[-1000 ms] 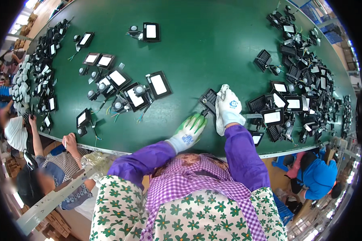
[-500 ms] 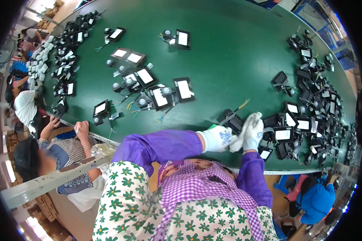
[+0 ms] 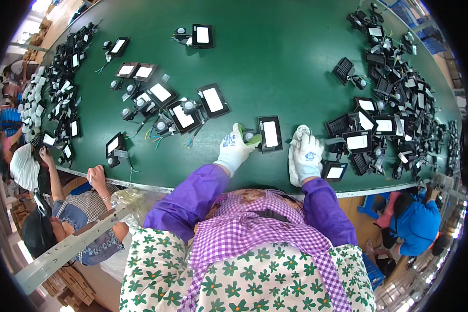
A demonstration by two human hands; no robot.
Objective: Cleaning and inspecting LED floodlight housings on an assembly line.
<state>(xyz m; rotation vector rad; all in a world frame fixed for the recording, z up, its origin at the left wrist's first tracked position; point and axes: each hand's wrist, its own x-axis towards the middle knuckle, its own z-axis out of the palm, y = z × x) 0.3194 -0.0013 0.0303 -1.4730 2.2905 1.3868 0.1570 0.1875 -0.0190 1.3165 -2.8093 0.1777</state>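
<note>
A small black floodlight with a white panel lies face up on the green table in front of me. My left hand, in a white glove with green fingertips, is at its left side. Its thumb and fingers close round the dark sensor part joined to the lamp. To the right of the lamp, my right hand, gloved too, grips a folded white cloth that rests on the table. The fingers partly hide the cloth.
Several like floodlights with loose wires lie to the left. A dense heap of them covers the right side, close to my right hand. Another row runs along the far left edge. A co-worker's hand is at the left table edge.
The floodlight has been turned from its finned back to its white panel. My hands have moved apart, the left one leftward, the right one with the cloth slightly left and down.
</note>
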